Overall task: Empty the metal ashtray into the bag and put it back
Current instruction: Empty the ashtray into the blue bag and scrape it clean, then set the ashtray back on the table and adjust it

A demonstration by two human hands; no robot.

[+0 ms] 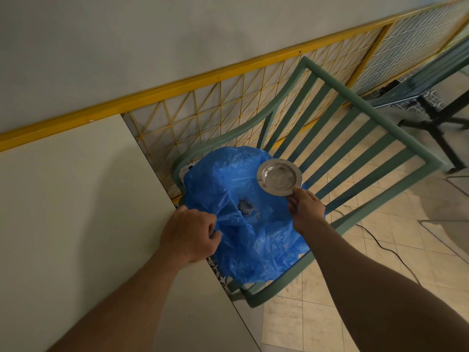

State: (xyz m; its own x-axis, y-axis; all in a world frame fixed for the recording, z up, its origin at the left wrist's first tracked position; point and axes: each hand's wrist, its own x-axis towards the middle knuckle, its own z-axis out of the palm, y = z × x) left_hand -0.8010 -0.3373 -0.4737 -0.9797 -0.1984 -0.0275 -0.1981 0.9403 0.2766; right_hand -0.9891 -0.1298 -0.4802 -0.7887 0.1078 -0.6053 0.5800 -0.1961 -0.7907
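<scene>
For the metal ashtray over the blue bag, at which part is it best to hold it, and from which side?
Grip the metal ashtray by its flat, wide rim at the near edge, coming from below, as the right hand does. The rim gives the fingers a thin lip to pinch, and the bowl stays clear above the blue bag, which the left hand holds.

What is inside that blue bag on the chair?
A small dark heap of ash lies in the open blue bag, with a few specks beside it. The folds hide anything deeper. The metal ashtray, held over it by the right hand, looks empty.
</scene>
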